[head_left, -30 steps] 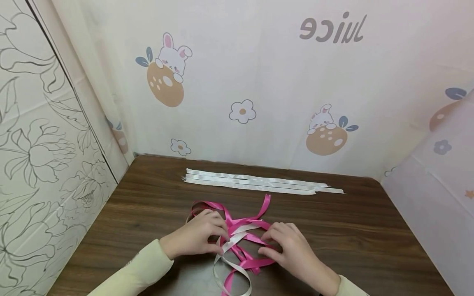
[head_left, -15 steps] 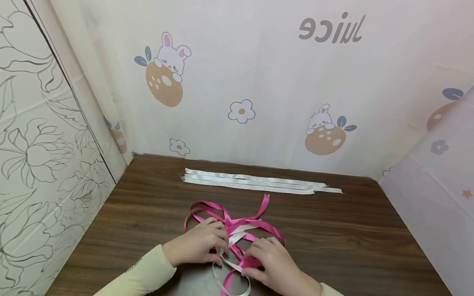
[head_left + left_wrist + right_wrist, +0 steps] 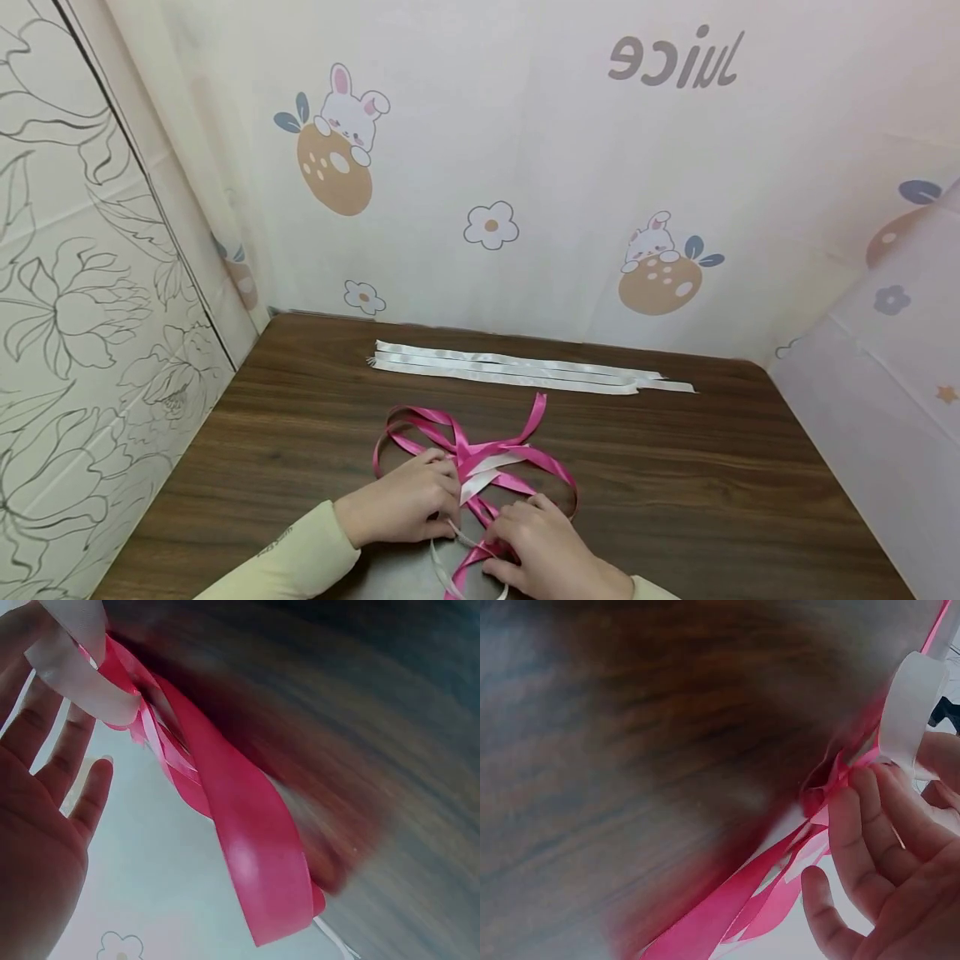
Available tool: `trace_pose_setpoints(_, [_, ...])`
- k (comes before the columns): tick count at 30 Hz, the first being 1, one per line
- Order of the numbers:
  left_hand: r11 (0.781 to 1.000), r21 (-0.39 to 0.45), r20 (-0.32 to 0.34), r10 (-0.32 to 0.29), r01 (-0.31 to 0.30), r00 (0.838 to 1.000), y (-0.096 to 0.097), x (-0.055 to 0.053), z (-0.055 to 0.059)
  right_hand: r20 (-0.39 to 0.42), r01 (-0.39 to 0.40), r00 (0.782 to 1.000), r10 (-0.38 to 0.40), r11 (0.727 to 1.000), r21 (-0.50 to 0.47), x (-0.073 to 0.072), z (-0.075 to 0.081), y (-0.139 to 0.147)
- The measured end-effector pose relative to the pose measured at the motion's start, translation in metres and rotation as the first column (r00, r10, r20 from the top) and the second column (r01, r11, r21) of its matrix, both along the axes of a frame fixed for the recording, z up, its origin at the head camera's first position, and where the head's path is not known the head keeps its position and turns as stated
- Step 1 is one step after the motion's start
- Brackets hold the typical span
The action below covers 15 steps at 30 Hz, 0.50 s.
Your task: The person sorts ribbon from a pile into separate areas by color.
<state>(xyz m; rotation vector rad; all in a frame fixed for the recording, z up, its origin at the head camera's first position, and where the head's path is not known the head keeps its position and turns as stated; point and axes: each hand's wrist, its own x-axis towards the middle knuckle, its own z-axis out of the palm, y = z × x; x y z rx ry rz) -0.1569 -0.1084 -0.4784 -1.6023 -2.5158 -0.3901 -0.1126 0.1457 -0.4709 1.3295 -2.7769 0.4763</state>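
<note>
Pink ribbons (image 3: pixel 551 465) and white ribbon (image 3: pixel 480 485) cross over each other in a loose woven bundle between the two hands. On its left side my left hand (image 3: pixel 408 502) pinches a white ribbon (image 3: pixel 90 694) between thumb and fingers. My right hand (image 3: pixel 546 550) bends over the lower right of the bundle, its fingers curled on the white ribbon (image 3: pixel 911 705), which stretches across from the left fingertips. Close under the right fingers runs a pink strip (image 3: pixel 720 907). A white loop (image 3: pixel 439 568) hangs toward the front. Part of the crossing is hidden behind the fingers.
Several white ribbon strips (image 3: pixel 517 369) lie side by side along the back of the dark wooden table (image 3: pixel 705 467). Loose pink loops (image 3: pixel 401 412) spread behind the left hand. A printed curtain (image 3: pixel 487 150) rises behind the table, with a flower-patterned panel (image 3: pixel 82 300) at left.
My right hand has moved left and toward the front, from the bundle's right edge onto the white ribbon. My left hand has come slightly nearer the front, still pinching.
</note>
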Motion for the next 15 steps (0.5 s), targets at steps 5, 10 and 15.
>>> trace_pose_setpoints(5, [1.0, 0.01, 0.02, -0.007, 0.007, 1.0, 0.002, 0.003, 0.003, 0.029, 0.0, 1.0, 0.001, 1.0, -0.003, 0.002, 0.006, 0.002])
trace_pose_setpoints(10, [0.998, 0.057, 0.087, -0.011, 0.006, 0.996, 0.002, 0.006, 0.015, 0.003, -0.009, 1.0, 0.009, 0.998, -0.064, 0.003, 0.018, 0.01])
trace_pose_setpoints(15, [0.993, 0.12, 0.131, -0.022, 0.006, 0.991, -0.001, 0.008, 0.027, 0.021, 0.01, 1.0, -0.008, 0.996, -0.089, 0.003, 0.034, 0.02])
